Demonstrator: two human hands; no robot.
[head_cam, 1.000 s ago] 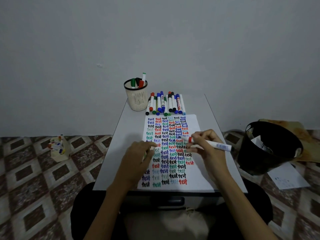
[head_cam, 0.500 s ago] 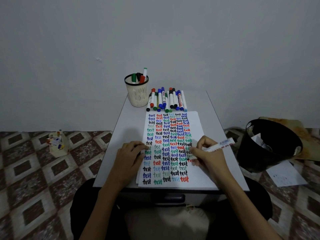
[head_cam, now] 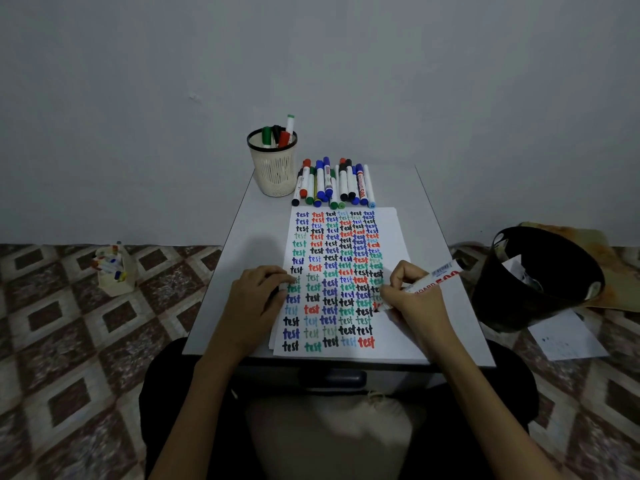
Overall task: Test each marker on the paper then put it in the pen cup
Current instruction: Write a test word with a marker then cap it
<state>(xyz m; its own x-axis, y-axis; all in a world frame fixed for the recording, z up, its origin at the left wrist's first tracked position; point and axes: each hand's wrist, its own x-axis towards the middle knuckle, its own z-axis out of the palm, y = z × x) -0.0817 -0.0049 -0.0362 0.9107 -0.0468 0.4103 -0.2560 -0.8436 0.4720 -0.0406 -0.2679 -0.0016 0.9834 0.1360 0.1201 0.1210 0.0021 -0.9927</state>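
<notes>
All around down low, brown and cream floor tiles (head_cam: 69, 341). Under both hands, a small grey table (head_cam: 242, 237). On the floor well off to the right of the right fingers, a black bin (head_cam: 540, 282). Flat on the table under the fingers of both hands, a white paper (head_cam: 391, 230), full of rows of the word "test" in black, blue, red and green. Left hand (head_cam: 256, 299) on the left edge of the paper, fingers bent a little, tips pressed down on it, holding nothing. Right hand (head_cam: 412, 303) on the right side of the paper, fingers and thumb curled tight round a white marker (head_cam: 429, 284). Far past all the fingertips, beyond the top of the paper, a row of markers (head_cam: 332, 183) side by side. Just left of that row, far past the left fingertips, a cream pen cup (head_cam: 273, 171) with a black rim, upright, a few markers poking out. On the floor far left of the left fingers, a little box (head_cam: 114, 268) with more markers. Held marker tilted, back end up to the right of the knuckles, tip down by the thumb, touching the paper, well apart from the cup.
</notes>
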